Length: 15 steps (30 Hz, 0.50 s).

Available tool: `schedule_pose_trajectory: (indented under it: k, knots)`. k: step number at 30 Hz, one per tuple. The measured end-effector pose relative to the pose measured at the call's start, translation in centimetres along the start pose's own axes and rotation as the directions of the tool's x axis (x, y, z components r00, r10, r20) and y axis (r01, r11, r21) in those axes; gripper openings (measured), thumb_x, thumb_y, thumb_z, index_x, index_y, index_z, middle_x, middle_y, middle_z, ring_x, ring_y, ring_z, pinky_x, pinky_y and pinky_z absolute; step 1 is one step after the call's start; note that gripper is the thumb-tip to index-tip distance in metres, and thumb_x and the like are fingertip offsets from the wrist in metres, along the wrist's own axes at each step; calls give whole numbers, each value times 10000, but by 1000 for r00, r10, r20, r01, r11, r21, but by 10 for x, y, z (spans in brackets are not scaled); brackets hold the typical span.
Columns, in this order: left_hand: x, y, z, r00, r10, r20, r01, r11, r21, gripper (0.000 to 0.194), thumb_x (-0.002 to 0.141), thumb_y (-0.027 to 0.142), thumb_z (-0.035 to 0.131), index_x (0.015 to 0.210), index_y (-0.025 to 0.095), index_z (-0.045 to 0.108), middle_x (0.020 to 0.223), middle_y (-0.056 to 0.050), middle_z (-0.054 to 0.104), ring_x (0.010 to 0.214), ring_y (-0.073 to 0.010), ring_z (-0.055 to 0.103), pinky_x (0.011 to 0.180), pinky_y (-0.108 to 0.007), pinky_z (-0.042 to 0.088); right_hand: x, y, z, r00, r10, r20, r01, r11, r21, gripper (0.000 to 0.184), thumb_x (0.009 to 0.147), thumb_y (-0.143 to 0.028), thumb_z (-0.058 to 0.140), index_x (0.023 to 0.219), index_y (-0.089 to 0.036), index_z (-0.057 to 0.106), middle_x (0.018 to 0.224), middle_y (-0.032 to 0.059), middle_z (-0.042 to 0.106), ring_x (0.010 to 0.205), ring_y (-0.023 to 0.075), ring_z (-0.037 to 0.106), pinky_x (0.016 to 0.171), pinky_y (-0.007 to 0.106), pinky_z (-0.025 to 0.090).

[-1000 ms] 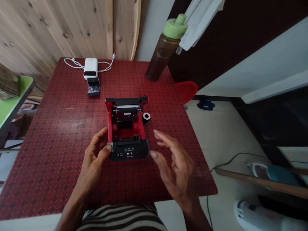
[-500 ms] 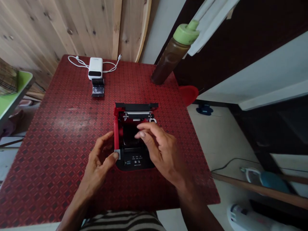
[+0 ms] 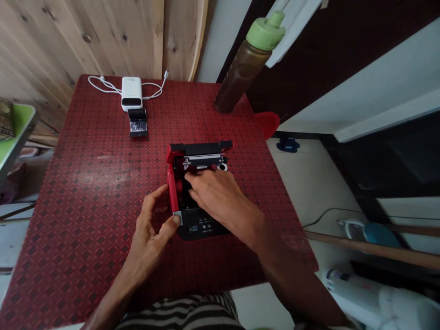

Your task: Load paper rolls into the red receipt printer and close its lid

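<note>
Head view: looking down at a red patterned table top (image 3: 92, 220), with the person's striped shirt (image 3: 175, 312) at the bottom edge.

Printer: a red-and-black receipt printer (image 3: 201, 229) sits near the middle of the table, towards the near side, with its black lid (image 3: 201, 147) standing open at the far end.

Left hand: the left hand (image 3: 149, 238) is half open at the printer's near left corner, its thumb (image 3: 177, 220) pressing on a small grey tab (image 3: 177, 215); the fingers stand clear of the red side wall, and it has no closed grip.

Right hand: the right hand (image 3: 215, 195) is palm down over the open compartment, its fingers reaching in. The hand hides the fingertips, so I cannot tell whether it has hold of anything.

Change from the earlier frame: the right hand has dropped from above the compartment into it and now covers most of the opening. The left thumb stays on the tab.

Beside the printer: a small black-and-white roll (image 3: 222, 167) lies just by the far right corner, near the lid.

Rest: a white power bank (image 3: 131, 93) with a white cable (image 3: 106, 86) lies at the far edge, a black packet (image 3: 138, 123) just in front of it. A brown bottle with a green cap (image 3: 245, 59) stands at the far right corner, near a red plastic object (image 3: 268, 124).
</note>
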<state>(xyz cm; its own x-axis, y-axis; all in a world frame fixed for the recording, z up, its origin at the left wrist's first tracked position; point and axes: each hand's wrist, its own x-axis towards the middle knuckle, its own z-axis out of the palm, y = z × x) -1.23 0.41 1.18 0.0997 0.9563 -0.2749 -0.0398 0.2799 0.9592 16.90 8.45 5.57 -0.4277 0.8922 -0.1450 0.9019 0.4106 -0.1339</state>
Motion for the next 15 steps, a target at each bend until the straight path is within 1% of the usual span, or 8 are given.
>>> schedule_pose_trajectory:
  k: [2, 4, 7, 9, 10, 12, 13, 15]
  knots:
    - [1, 0, -2, 1000, -7, 21, 7, 1000, 7, 638, 1006, 492, 779, 1575, 259, 607, 1542, -146, 732, 1358, -355, 750, 1171, -564, 606, -8, 1, 0, 998, 30, -50, -29, 999, 19, 206, 984, -92, 717, 1108, -208, 833, 923, 106, 875, 750, 281, 823, 631, 362, 576]
    - [3, 1, -4, 999, -7, 40, 6, 1000, 13, 648, 1008, 505, 784, 1577, 260, 594, 1550, -151, 726, 1359, -358, 753, 1165, -567, 613, -22, 2, -2, 984, 73, -164, -65, 996, 57, 179, 1005, -140, 713, 1103, -235, 829, 904, 71, 869, 741, 253, 803, 624, 344, 559]
    - [4, 2, -8, 999, -8, 49, 7, 999, 32, 667, 1011, 520, 790, 1594, 268, 587, 1597, -151, 699, 1421, -372, 722, 1202, -581, 591, -50, 6, -12, 926, 103, -363, -42, 984, 171, 168, 1024, -168, 710, 1101, -254, 832, 910, 42, 850, 820, 241, 806, 704, 351, 603]
    - [4, 1, -10, 998, -17, 53, 14, 999, 51, 690, 1016, 523, 785, 1626, 275, 580, 1632, -149, 675, 1472, -383, 689, 1236, -600, 562, -74, 14, -22, 879, 134, -457, 10, 954, 298, 189, 1054, -235, 730, 1203, -286, 835, 952, 25, 837, 850, 232, 802, 761, 368, 640]
    - [4, 0, -11, 998, -15, 53, 12, 998, 63, 698, 1019, 524, 780, 1641, 279, 578, 1647, -147, 664, 1501, -389, 667, 1259, -612, 540, -87, 20, -27, 856, 167, -489, 27, 930, 366, 194, 1062, -294, 758, 1239, -319, 835, 969, 14, 829, 837, 223, 792, 762, 372, 650]
    - [5, -1, -12, 999, -8, 49, 3, 996, 87, 698, 1023, 515, 775, 1658, 296, 583, 1663, -136, 651, 1551, -398, 625, 1306, -641, 489, -112, 34, -30, 825, 264, -499, 11, 877, 481, 221, 1025, -363, 842, 1246, -365, 845, 1034, 23, 822, 864, 235, 785, 745, 387, 656]
    - [5, -2, -13, 999, 0, 45, -4, 995, 97, 687, 1023, 508, 777, 1655, 308, 594, 1668, -127, 648, 1569, -400, 608, 1326, -652, 463, -124, 42, -28, 801, 325, -502, -4, 842, 539, 231, 1000, -377, 873, 1230, -374, 852, 1058, 32, 816, 878, 242, 781, 706, 379, 644]
    - [5, -3, -13, 999, 18, 37, -22, 994, 109, 658, 1020, 493, 786, 1637, 334, 623, 1683, -106, 635, 1593, -402, 584, 1354, -666, 425, -142, 55, -17, 780, 426, -459, -33, 759, 650, 235, 963, -368, 905, 1194, -367, 860, 1083, 46, 813, 884, 247, 776, 636, 354, 618]
